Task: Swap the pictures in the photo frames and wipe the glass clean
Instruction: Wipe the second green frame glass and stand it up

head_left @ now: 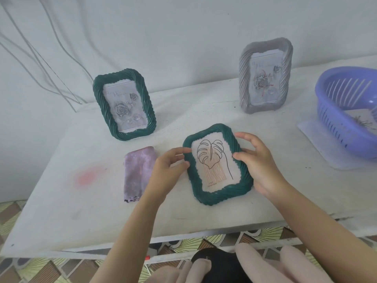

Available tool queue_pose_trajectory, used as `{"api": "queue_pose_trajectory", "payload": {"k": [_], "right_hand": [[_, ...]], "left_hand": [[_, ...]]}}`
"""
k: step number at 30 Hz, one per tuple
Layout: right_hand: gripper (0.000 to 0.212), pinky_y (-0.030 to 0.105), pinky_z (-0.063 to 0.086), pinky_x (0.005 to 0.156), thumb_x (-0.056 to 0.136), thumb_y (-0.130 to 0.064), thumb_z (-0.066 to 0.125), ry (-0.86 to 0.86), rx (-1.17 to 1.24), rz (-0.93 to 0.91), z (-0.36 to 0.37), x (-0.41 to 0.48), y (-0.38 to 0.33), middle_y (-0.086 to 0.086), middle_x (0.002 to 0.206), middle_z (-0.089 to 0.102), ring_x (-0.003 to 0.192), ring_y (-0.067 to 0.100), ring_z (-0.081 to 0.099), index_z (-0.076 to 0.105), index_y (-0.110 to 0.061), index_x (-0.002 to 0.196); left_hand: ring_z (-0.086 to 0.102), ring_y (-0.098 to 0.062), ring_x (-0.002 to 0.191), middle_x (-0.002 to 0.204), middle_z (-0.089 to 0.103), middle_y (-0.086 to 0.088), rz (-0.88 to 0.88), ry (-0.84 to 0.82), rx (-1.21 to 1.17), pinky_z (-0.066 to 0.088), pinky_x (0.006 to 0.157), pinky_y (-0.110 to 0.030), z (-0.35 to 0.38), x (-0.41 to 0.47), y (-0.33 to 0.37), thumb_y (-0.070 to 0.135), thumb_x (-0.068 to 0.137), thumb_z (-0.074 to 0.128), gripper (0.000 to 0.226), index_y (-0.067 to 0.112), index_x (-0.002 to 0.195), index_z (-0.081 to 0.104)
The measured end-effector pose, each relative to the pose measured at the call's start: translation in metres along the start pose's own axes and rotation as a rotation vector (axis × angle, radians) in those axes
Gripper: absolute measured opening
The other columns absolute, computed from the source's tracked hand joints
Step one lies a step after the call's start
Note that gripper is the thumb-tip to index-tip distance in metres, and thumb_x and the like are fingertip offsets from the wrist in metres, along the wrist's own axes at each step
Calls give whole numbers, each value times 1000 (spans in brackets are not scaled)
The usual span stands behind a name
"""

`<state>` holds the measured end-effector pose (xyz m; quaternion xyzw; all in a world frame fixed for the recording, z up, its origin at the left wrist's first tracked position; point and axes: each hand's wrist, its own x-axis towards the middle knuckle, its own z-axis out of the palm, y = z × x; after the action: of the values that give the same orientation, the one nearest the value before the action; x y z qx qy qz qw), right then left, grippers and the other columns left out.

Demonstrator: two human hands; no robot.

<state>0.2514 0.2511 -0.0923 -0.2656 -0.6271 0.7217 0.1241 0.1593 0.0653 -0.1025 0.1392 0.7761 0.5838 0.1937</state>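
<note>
Looks matt and faintly chalky across the white tabletop [61,201], with a blurred pink stain [87,176] toward its left edge. Near the front edge, rope-twist moulding on the flat green frame [220,194], seemingly plastic with a dull sheen, round a smooth matt paper print [214,160]; same ribbed finish on the standing green frame [101,101] toward the back left and, in grey-mauve, on the grey frame [243,78] toward the back right, both fronted by hazy panes. Left of that flat one, soft mauve cloth [138,172], nubbly and matt, scalloped at the hem; by the right edge, smooth lilac plastic basket [330,115], slotted through its walls.
</note>
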Motion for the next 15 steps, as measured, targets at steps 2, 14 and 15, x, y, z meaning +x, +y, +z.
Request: {"api": "queue_pose_trajectory", "payload": {"k": [2,14,15], "right_hand": [[46,31,55,59,83,9,50,-19,122,4,-3,1,1,12,85,68,70,21,64,56,-26,113],[59,17,52,72,94,-1,41,-196,55,-260,-4,12,-13,-26,90,69,86,3,66,28,-40,136],[58,12,49,72,95,-1,39,-206,48,-277,-1,13,-15,-39,92,63,87,-7,64,23,-37,139]], "left_hand": [[59,-21,109,109,68,-3,-19,-95,-182,49,90,-33,-5,3,0,11,76,65,30,33,96,70],[62,-11,83,103,67,3,176,-233,-400,52,72,-25,-4,17,21,-6,74,54,61,30,123,54],[62,-11,90,112,65,3,193,-242,-398,52,74,-25,-5,19,22,-7,76,53,68,34,130,48]]}}
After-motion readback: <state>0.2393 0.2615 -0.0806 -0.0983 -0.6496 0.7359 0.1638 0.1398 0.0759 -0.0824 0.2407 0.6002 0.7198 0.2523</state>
